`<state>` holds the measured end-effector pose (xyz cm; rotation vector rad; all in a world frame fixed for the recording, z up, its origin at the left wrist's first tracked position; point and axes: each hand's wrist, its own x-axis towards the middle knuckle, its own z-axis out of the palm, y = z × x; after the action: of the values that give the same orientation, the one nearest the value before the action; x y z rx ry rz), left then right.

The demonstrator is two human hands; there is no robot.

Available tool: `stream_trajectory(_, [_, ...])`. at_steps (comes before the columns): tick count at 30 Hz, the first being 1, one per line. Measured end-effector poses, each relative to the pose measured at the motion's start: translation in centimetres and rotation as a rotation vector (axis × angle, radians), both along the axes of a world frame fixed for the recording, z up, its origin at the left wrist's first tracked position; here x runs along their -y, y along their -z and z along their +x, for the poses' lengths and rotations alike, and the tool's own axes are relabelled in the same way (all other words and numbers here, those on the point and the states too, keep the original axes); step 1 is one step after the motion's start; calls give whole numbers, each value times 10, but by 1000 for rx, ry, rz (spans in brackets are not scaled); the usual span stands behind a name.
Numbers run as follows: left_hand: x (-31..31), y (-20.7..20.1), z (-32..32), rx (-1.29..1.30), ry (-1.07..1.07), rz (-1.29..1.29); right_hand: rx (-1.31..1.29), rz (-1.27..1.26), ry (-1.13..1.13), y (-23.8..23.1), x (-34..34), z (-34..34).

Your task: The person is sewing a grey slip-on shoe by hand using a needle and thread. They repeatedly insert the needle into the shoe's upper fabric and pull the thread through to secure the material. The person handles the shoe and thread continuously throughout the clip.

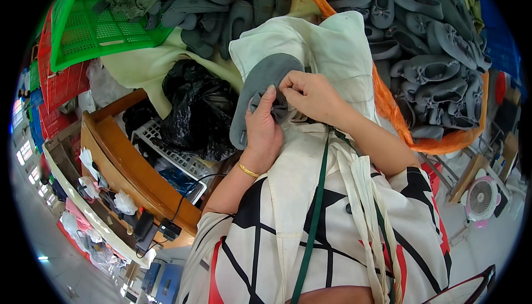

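Shoe (271,70), grey, over white cloth (344,49) | I see left hand (262,132) holding its gathered part | right hand (317,98): fingers (293,84) narrow against it, grip unclear

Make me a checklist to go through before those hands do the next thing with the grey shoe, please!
1. Grey shoe held: ok. The left hand grips it, thumb on the crumpled part.
2. Right hand at the shoe: ok. Its fingers are curled close against it.
3. Something tiny pinched in the right hand: cannot tell, too small to see.
4. White cloth under the shoe: ok. It lies spread beneath.
5. One hand free: not ok. Both are busy at the shoe.
6. Orange sack out of the hands' way: ok. It stands off to the right.
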<state>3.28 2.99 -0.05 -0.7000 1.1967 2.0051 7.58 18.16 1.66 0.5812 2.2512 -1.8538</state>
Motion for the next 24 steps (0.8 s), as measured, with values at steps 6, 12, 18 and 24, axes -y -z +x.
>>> stream_trajectory(6, [-4,-6,-5,1,-13,14,-119,-2,19,18,3,12])
stream_trajectory(12, [-3,-1,-8,24,-24,-45,-186,36,2,25,2,15])
stream_trajectory(18, [-3,3,-5,20,-19,-57,-156,90,20,20,8,12])
stream_trajectory(24, [-6,4,3,-52,51,-30,-120,153,59,14,13,-4])
